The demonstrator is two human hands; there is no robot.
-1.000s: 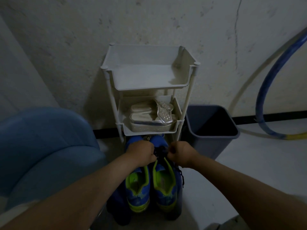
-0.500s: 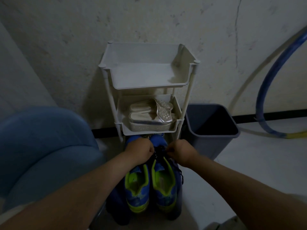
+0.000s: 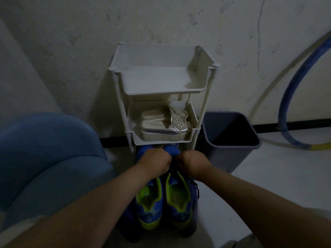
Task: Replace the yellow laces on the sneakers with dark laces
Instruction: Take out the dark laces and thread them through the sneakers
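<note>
Below the white plastic tiered rack (image 3: 161, 79), a pair of blue sneakers with lime-green lining (image 3: 179, 199) stands on the pale floor. The left hand (image 3: 154, 162) and right hand (image 3: 194, 164), fists curled and nearly touching, pinch a dark lace (image 3: 197, 190) over the right shoe.

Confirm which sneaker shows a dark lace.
The right sneaker, below the right hand: a dark lace trails down its outer side. The left sneaker shows none.
</note>
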